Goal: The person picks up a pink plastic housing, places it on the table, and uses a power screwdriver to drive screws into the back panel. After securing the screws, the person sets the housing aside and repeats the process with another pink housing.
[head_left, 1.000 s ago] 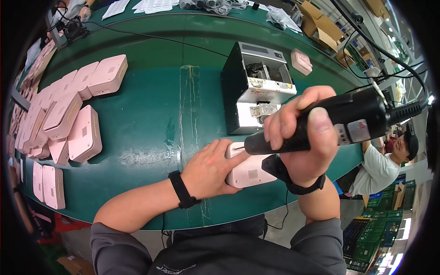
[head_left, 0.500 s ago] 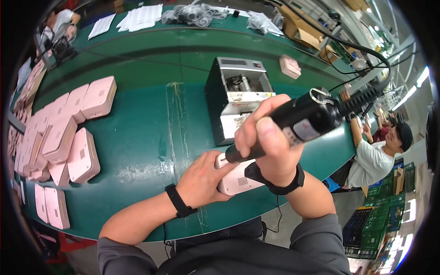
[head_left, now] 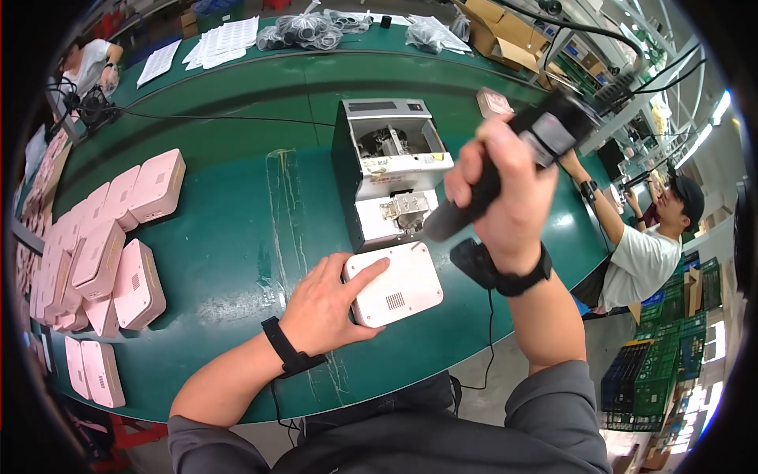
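Note:
A pale pink plastic case lies on the green table before me, its face with slots and corner holes turned up. Its left side is gripped by my left hand, thumb across the top. In my right hand is a black electric screwdriver, fingers wrapped round its body. The tool slants down to the left, its tip near the case's far right corner; I cannot tell whether it touches. Just beyond the case stands a black and silver screw feeder with an open top.
At the left is a pile of similar pink cases, with two standing close to the near edge. Another pink case lies beyond the screwdriver. A co-worker sits at the right. Papers and bagged parts line the far bench.
My right hand has raised the screwdriver off the case's far left corner and moved right. My left hand keeps its hold on the case, now more fully in view. The head view has shifted slightly.

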Demonstrator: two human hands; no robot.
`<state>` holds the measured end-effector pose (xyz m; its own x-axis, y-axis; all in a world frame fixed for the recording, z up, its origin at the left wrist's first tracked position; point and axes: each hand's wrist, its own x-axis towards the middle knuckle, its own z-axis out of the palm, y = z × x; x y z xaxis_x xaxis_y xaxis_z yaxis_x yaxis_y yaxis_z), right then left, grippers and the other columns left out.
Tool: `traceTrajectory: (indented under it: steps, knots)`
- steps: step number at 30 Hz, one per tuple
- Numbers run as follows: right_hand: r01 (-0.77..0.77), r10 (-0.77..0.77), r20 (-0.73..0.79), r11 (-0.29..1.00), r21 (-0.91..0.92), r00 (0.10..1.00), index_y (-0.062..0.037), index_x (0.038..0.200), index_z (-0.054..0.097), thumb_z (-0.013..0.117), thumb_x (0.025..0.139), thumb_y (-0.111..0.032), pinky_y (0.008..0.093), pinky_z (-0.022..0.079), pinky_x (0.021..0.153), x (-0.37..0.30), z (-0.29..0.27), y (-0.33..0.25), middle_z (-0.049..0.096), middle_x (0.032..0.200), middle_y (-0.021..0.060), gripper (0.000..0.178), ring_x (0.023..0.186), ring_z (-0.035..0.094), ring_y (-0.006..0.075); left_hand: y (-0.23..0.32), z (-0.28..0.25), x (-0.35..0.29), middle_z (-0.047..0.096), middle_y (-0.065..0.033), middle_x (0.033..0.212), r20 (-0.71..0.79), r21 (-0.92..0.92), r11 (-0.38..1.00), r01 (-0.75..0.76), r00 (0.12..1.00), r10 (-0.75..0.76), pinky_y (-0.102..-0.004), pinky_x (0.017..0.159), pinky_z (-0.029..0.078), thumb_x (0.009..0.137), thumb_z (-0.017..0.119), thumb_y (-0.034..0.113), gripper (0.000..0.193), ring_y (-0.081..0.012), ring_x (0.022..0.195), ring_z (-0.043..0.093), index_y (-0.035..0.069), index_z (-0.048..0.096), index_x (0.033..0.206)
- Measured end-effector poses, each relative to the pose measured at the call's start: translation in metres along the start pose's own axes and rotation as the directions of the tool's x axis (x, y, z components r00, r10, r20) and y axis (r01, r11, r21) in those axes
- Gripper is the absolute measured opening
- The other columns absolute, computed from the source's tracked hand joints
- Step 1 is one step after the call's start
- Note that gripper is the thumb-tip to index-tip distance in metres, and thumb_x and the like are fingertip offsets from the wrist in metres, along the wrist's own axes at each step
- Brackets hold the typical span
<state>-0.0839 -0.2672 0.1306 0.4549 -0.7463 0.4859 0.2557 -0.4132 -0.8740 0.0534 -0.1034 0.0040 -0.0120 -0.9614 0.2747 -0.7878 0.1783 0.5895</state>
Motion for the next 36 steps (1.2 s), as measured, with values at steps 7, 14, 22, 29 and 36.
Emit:
traceTrajectory:
  steps: [7,14,22,29,36]
  knots:
    - [-0.02,0.027,-0.033,0.981,0.194,0.999,-0.0061,0.103,0.047,0.045,0.098,-0.034,0.034,0.043,0.051,-0.056,-0.036,-0.026,0.048,0.067,0.0048,0.029,0.046,0.046,0.0158,-0.003,0.002,0.0,0.05,-0.0167,0.115,-0.007,0.0,1.0,-0.019,1.0,0.019,-0.0424,0.088,0.051,0.061,0.089,0.028,0.088,-0.0344,0.103,0.057,0.021,0.052,0.14]
    - [0.024,-0.027,0.014,0.983,0.182,1.0,-0.0075,0.104,0.045,0.045,0.096,-0.038,0.0346,0.044,0.052,-0.073,-0.055,-0.017,0.049,0.067,0.0044,0.032,0.046,0.046,0.0152,-0.001,0.005,0.004,0.05,-0.0166,0.115,0.002,0.032,0.999,-0.011,1.0,0.011,-0.0423,0.087,0.051,0.059,0.09,0.025,0.09,-0.0344,0.103,0.057,0.022,0.052,0.14]
    - [-0.061,0.05,0.049,0.965,0.254,0.998,-0.0059,0.108,0.042,0.063,0.092,-0.031,0.0352,0.048,0.059,-0.081,-0.061,-0.015,0.054,0.073,0.0105,0.037,0.056,0.05,0.0174,-0.001,0.004,0.004,0.05,-0.0166,0.116,0.01,0.037,0.999,0.005,1.0,-0.006,-0.0426,0.087,0.051,0.058,0.09,0.025,0.091,-0.0346,0.103,0.057,0.022,0.051,0.14]
    - [-0.126,0.118,0.047,0.96,0.251,0.992,-0.0067,0.107,0.042,0.067,0.09,-0.032,0.0349,0.048,0.059,-0.082,-0.061,-0.016,0.054,0.074,0.01,0.039,0.057,0.051,0.0168,0.001,0.004,0.007,0.05,-0.0168,0.116,0.017,0.041,0.999,0.011,1.0,-0.012,-0.0429,0.087,0.051,0.058,0.09,0.024,0.091,-0.035,0.103,0.057,0.022,0.051,0.14]
    - [-0.117,0.111,0.056,0.985,0.123,0.992,-0.0093,0.099,0.042,0.058,0.09,-0.038,0.0347,0.045,0.053,-0.081,-0.051,-0.008,0.05,0.066,0.0046,0.034,0.047,0.048,0.0155,-0.001,0.005,0.008,0.05,-0.0162,0.118,0.042,0.021,0.999,0.046,0.998,-0.047,-0.043,0.087,0.051,0.056,0.09,0.021,0.093,-0.0353,0.105,0.056,0.023,0.052,0.14]
